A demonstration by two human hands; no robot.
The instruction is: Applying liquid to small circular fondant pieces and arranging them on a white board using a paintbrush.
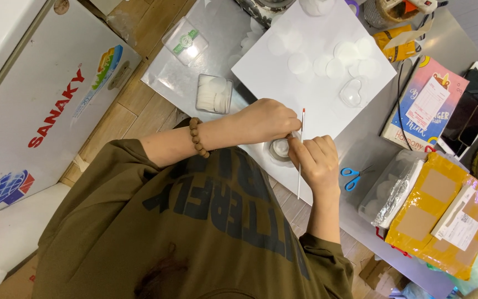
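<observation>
Here, seen from overhead: left hand (269,119) curled shut around a small round whitish container (279,148), pinning it at the near edge of the white sheet (283,72), apparently to keep it steady for fine work. Right hand (317,160) closed in a pencil grip on a thin white brush (301,145) with a red tip, shaft running nearly upright in the picture, fingers bunched low, just beside the container, probably for control. Both hands touching or nearly so, working over the same small spot.

Farther up the sheet, a scatter of round white discs (345,54) and a clear heart-shaped box (353,93), laid out flat and apart from one another, perhaps to dry or to stay within reach. Left of the sheet, on the grey surface (167,83), a clear square tub (214,94) holding more white discs, and a clear lid (185,40) beyond it. On the right, blue scissors (353,177) close by, a foil-lined bag (396,185), a yellow taped parcel (441,213) and a colourful booklet (424,102). Wooden bead bracelet (197,137) on the left wrist
</observation>
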